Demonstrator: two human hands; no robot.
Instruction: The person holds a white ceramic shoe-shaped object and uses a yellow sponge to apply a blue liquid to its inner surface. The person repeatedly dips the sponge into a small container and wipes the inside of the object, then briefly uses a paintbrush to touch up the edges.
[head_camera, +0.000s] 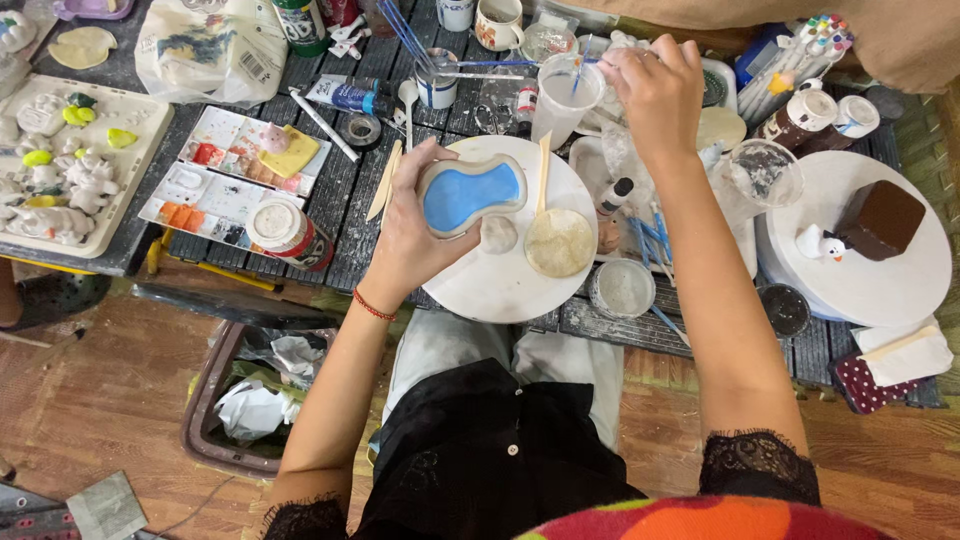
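Head view, looking down: left hand (415, 225) closed around the edge of a curvy clay dish with a blue-painted inside (470, 193), holding it tilted just above a round white turntable (500, 285); right hand (655, 90) reaches further back, fingers pinched on a thin blue-handled brush (577, 72) that dips into a white plastic cup (565, 95); a flat wooden modelling stick (544, 170) and a shallow round dish of pale slip (558, 242) lie on the turntable beside the held piece; a paint palette tray with orange and red wells (235, 175) sits to the left.
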